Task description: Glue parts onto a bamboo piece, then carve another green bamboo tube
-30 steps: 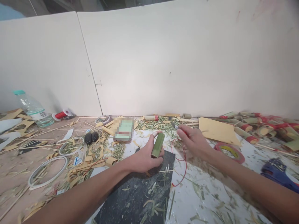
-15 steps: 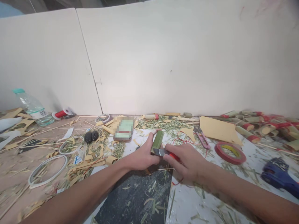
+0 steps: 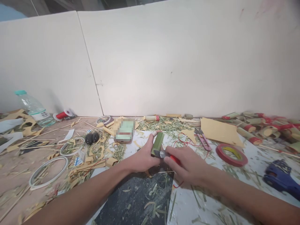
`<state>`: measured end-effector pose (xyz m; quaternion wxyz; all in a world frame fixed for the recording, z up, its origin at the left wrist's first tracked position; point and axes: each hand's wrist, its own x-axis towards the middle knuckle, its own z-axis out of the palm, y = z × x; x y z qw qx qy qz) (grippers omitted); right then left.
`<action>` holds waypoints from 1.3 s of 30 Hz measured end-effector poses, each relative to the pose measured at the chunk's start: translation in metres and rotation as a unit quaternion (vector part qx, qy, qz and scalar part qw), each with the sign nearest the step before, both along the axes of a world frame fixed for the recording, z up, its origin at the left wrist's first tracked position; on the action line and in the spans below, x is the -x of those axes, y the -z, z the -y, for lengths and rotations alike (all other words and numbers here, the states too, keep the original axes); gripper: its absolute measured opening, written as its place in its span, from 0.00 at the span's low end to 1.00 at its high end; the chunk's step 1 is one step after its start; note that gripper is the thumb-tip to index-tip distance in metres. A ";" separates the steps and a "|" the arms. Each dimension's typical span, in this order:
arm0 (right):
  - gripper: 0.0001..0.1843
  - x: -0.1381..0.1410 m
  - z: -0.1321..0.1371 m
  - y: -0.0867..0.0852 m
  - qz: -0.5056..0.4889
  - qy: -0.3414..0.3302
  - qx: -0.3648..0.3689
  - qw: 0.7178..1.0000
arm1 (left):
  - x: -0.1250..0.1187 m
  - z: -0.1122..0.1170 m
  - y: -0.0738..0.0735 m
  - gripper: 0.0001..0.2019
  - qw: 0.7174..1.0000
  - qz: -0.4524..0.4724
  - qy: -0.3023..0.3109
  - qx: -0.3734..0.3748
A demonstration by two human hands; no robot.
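My left hand (image 3: pixel 145 157) is closed around a short green bamboo piece (image 3: pixel 157 143), its far end tilted up and away from me. In my right hand (image 3: pixel 187 162) is a knife with a red handle (image 3: pixel 175 159); its short metal blade (image 3: pixel 162 154) rests against the near end of the bamboo. The fingers of my right hand wrap the handle and hide part of it. Below both hands lies a dark board (image 3: pixel 138 197) strewn with green shavings.
A phone (image 3: pixel 124 131) stands behind my left hand. To the right lie a pink utility knife (image 3: pixel 204 140), a red tape roll (image 3: pixel 219 153), a blue tool (image 3: pixel 280 176) and piled bamboo pieces (image 3: pixel 249 136). White rings (image 3: pixel 31 185) and a bottle (image 3: pixel 32 106) are at left.
The knife blade has shifted slightly and turned at the near end of the bamboo. Both hands keep their holds, and the whole view has moved a little.
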<state>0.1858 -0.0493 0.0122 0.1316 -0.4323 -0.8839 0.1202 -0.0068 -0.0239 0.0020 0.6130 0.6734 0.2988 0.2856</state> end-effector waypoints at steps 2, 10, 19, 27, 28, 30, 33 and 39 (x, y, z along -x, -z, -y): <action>0.14 0.003 0.004 -0.002 0.015 -0.013 0.001 1.000 | 0.000 0.000 0.001 0.42 1.000 -0.005 -0.006 -0.028; 0.18 -0.022 -0.035 -0.013 -0.012 0.144 -0.058 0.988 | -0.002 -0.001 0.001 0.37 0.997 -0.033 -0.025 -0.065; 0.17 -0.004 -0.005 0.001 0.009 0.005 0.000 1.000 | -0.003 0.001 0.001 0.43 0.997 -0.042 -0.047 -0.052; 0.14 -0.003 -0.004 0.002 0.013 -0.016 -0.012 1.000 | -0.004 0.001 0.000 0.39 0.996 -0.031 -0.024 -0.080; 0.15 -0.004 -0.004 0.002 0.012 -0.012 -0.010 1.000 | -0.004 0.001 0.000 0.39 0.996 -0.033 -0.028 -0.076; 0.16 -0.004 -0.004 0.003 0.014 0.000 -0.005 1.000 | -0.003 0.002 -0.001 0.41 0.997 -0.038 -0.036 -0.056; 0.18 -0.007 -0.007 0.004 0.018 0.015 -0.007 1.000 | 0.001 0.001 -0.001 0.43 0.999 -0.036 -0.028 -0.021; 0.19 -0.013 -0.010 0.004 0.008 0.032 -0.009 0.999 | 0.007 -0.003 -0.001 0.43 0.999 -0.024 -0.028 0.007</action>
